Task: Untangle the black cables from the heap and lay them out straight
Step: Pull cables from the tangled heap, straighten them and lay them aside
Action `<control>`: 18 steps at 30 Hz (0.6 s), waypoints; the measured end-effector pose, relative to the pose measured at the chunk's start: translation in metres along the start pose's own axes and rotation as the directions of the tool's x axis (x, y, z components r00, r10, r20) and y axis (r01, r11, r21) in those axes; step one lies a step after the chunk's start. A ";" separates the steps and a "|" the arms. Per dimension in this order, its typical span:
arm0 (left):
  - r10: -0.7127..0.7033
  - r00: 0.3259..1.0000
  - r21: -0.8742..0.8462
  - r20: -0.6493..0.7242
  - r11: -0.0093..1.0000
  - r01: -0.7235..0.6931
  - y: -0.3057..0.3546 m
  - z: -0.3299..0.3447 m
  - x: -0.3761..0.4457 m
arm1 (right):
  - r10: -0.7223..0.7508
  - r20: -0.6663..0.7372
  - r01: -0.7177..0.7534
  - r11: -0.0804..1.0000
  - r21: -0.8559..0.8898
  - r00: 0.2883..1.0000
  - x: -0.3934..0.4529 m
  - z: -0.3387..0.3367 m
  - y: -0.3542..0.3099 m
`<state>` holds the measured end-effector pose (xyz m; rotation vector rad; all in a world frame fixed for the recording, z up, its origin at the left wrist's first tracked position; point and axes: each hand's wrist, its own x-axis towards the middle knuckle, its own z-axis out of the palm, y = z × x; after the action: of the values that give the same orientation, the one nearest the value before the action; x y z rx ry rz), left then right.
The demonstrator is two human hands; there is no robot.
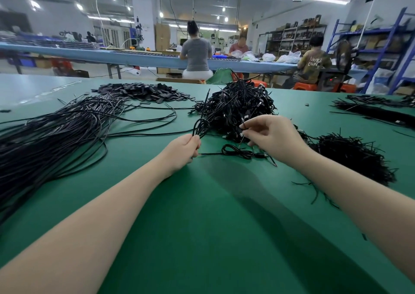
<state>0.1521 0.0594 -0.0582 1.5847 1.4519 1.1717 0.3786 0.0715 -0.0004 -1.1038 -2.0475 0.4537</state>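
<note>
Your left hand [185, 147] has its fingers curled tight around a looped black cable [201, 126], loop sticking up above the fist. Your right hand [272, 134] pinches another strand at the near edge of the tangled heap [238, 105], thumb and forefinger closed on it, other fingers loosely spread. Heap sits mid-counter toward the far edge. One small coiled cable [238, 152] lies flat on the green counter [202, 226] between your hands. Laid-out cables [56, 132] fan along the left side. Pile of short black ties [352, 156] sits near the right edge, just beside your right forearm. Flat black pieces [143, 91] are scattered near the far edge.
</note>
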 end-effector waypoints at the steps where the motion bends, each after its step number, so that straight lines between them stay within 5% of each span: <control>1: 0.000 1.000 -0.009 0.011 1.000 0.000 0.002 0.001 -0.001 | -0.024 -0.012 0.024 1.000 0.008 1.000 0.000 0.007 -0.005; 5: 0.027 0.998 0.012 0.059 1.000 -0.028 0.007 0.008 -0.004 | -0.119 -0.040 0.118 0.993 -0.009 0.992 0.000 0.030 -0.020; 10: 0.060 0.996 0.339 0.073 0.937 -0.081 0.009 0.016 -0.004 | -0.174 -0.026 0.175 0.985 0.001 0.984 -0.001 0.041 -0.026; 18: 0.121 0.976 0.538 0.183 0.818 -0.202 0.012 0.016 -0.009 | -0.270 -0.013 0.268 0.961 -0.073 0.963 -0.008 0.041 -0.025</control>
<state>0.1720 0.0502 -0.0542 2.1748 1.6824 0.7266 0.3361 0.0528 -0.0154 -0.8481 -2.1673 0.2312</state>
